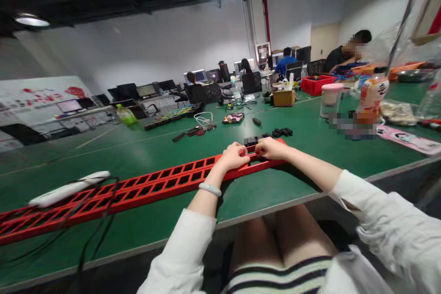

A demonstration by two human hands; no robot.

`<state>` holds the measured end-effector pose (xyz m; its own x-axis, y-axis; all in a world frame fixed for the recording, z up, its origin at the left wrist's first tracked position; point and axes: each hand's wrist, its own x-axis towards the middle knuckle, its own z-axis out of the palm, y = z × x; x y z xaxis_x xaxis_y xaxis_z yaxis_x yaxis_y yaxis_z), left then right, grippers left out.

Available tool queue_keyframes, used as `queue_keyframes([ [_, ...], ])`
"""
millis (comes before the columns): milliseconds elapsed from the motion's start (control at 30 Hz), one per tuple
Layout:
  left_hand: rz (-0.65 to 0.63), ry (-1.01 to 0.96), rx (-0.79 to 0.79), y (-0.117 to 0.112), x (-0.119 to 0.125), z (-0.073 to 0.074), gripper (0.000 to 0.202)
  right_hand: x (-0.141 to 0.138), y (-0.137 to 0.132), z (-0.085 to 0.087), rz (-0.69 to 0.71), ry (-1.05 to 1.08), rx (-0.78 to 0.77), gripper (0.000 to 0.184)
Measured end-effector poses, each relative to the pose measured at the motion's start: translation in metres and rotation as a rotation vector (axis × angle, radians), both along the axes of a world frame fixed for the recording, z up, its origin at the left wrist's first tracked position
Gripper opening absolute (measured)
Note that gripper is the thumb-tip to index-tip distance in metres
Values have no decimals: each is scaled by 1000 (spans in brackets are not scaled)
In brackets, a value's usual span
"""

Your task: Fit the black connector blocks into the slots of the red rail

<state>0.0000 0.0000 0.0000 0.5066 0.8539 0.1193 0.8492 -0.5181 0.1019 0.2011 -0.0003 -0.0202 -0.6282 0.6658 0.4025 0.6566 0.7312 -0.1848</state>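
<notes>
A long red slotted frame [165,181], with two rows of rectangular openings, lies slantwise along the front of the green table. My left hand [236,156] is closed on it near its right end, fingers curled over the far side. Close beside it, my right hand [271,148] rests at the same end with its fingers pinched together. Whatever those right fingers hold is too small or hidden to make out. Just behind my hands sit small black blocks [251,140], and more black pieces [282,132] lie to their right.
A white power strip [70,188] with black cables lies across the frame's left part. Farther back are a small patterned box [233,118], loose dark pieces [195,132] and a green bottle [126,115]. A pink-lidded cup [331,101] and an orange bottle [372,96] stand right. A person [347,53] sits beyond.
</notes>
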Motion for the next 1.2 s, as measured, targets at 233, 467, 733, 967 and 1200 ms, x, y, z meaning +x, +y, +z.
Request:
queue_keyframes([
  [233, -37, 3, 18, 0, 1, -2, 26, -7, 14, 22, -67, 27, 63, 31],
  [467, -25, 27, 16, 0, 0, -4, 25, -39, 59, 15, -144, -9, -47, 42],
  [733, -40, 38, 23, 3, -3, -10, 26, -35, 73, 9, -129, -40, -177, 51],
  [967, -65, 20, 33, 3, -4, -11, 26, -39, 79, 3, -197, -54, -228, 38],
  [1200, -59, -11, 26, 1, -2, -10, 26, -41, 77, -1, -191, 80, -149, 42],
])
